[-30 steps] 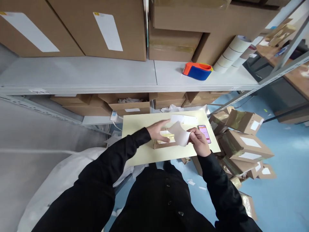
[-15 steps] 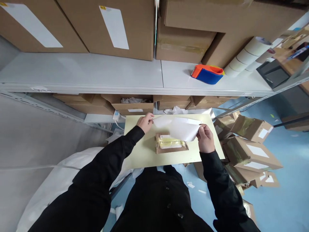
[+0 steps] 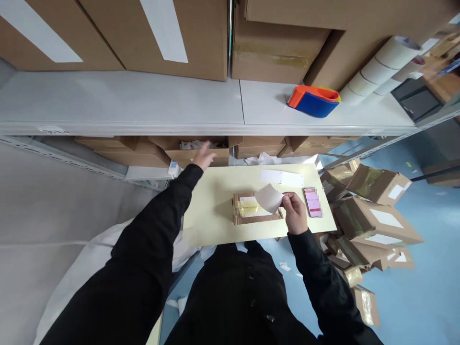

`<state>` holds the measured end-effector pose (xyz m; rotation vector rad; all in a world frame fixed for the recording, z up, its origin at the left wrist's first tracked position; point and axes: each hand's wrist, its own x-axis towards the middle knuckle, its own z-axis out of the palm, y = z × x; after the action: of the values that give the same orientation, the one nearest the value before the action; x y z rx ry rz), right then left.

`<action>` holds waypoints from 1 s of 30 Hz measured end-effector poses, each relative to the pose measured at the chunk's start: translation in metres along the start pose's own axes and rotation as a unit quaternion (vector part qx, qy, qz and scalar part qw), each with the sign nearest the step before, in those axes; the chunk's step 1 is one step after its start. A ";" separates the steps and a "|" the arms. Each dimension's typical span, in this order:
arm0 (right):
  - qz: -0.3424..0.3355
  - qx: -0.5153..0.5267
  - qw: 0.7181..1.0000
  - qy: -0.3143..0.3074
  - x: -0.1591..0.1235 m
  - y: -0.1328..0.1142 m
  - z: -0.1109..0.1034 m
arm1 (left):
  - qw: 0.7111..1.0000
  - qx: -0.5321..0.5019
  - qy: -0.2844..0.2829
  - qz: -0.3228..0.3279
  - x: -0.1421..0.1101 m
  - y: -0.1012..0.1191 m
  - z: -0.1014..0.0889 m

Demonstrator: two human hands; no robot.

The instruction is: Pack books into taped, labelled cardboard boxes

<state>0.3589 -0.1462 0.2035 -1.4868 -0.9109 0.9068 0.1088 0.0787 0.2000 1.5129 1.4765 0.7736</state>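
Observation:
My right hand (image 3: 296, 213) pinches a white paper label (image 3: 269, 198) by its right edge, holding it over a small taped cardboard box (image 3: 237, 219) on the cream tabletop (image 3: 212, 225). The label hides part of the box's top; clear yellowish tape and a white label show on the rest. My left hand (image 3: 203, 157) is stretched out, fingers apart and somewhat blurred, in front of an open carton (image 3: 179, 156) with white paper scraps (image 3: 192, 144) inside. Nothing shows in that hand.
White label sheets (image 3: 282, 178) lie at the table's back, a phone (image 3: 312, 201) at its right. Taped boxes (image 3: 377, 218) are heaped on the floor to the right. Above the table's far edge runs a shelf (image 3: 161, 108) bearing large cartons, tape rolls (image 3: 373, 74) and an orange-blue tape dispenser (image 3: 314, 101).
My left hand has let go of the paper and moved up and left to the open carton, opening its fingers. My right hand has drawn slightly left with the label over the box.

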 end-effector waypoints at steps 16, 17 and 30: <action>-0.164 -0.132 0.978 -0.008 -0.027 -0.012 -0.008 | 0.974 -0.204 -0.101 0.009 -0.201 0.039 0.070; -0.121 -0.127 0.985 0.002 -0.024 -0.006 -0.014 | 0.972 -0.207 -0.109 -0.004 -0.204 0.035 0.072; 0.078 -0.128 0.980 -0.133 -0.018 0.066 -0.041 | 0.993 -0.024 0.033 -0.114 -0.219 -0.040 0.124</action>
<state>0.3932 -0.1851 0.1423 -1.7008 -1.1521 1.1589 0.1773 -0.1588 0.1389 1.2657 1.6344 0.7210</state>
